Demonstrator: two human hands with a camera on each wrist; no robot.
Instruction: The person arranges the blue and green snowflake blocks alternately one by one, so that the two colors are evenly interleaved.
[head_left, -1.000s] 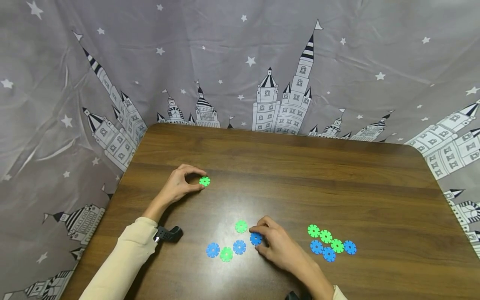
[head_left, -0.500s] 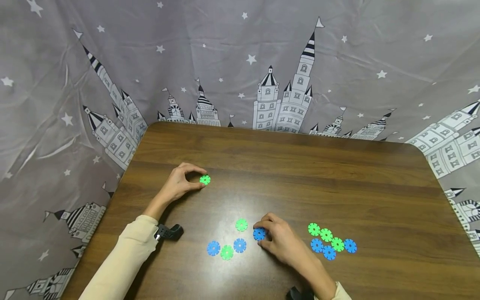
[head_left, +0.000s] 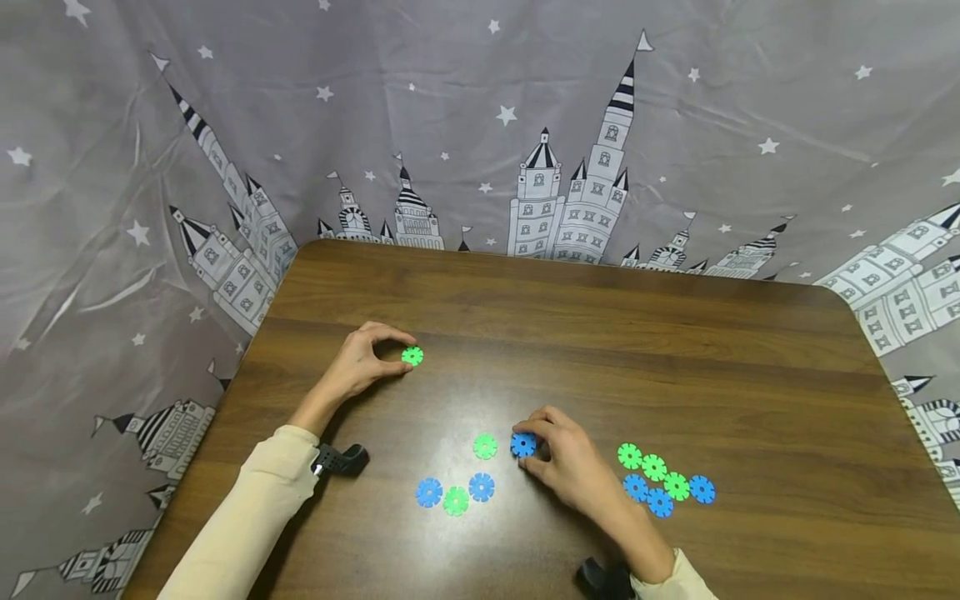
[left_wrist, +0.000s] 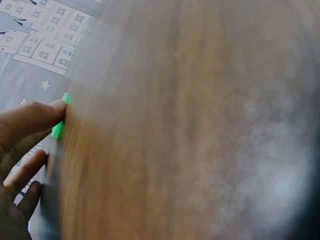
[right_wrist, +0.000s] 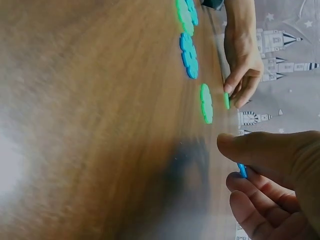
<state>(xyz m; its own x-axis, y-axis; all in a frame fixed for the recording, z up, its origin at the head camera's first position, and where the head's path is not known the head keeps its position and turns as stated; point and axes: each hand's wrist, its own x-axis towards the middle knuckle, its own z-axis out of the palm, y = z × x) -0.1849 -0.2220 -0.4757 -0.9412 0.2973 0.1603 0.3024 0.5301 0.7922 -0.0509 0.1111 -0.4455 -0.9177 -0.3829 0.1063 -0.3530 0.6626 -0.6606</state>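
My left hand (head_left: 360,362) pinches a green notched disc (head_left: 412,356) between thumb and fingers at the table's left side; the left wrist view shows this green disc (left_wrist: 59,122) edge-on by the thumb. Nearer the middle, my right hand (head_left: 566,458) pinches a blue notched disc (head_left: 522,444) by its edges. In the right wrist view only a sliver of that blue disc (right_wrist: 242,170) shows behind the thumb. Just left of it lies a loose green disc (head_left: 485,447). Below are a blue disc (head_left: 429,492), a green disc (head_left: 456,502) and another blue disc (head_left: 482,487) in a shallow curve.
Right of my right hand, several discs lie close together, with green discs (head_left: 654,467) along the top and blue discs (head_left: 660,502) below and at the end. The brown wooden table (head_left: 675,358) ends at a grey curtain (head_left: 450,125) printed with castles and stars.
My right hand has moved away from me and slightly right with the blue disc, now level with the loose green one. The left hand stays nearly still with its green disc.
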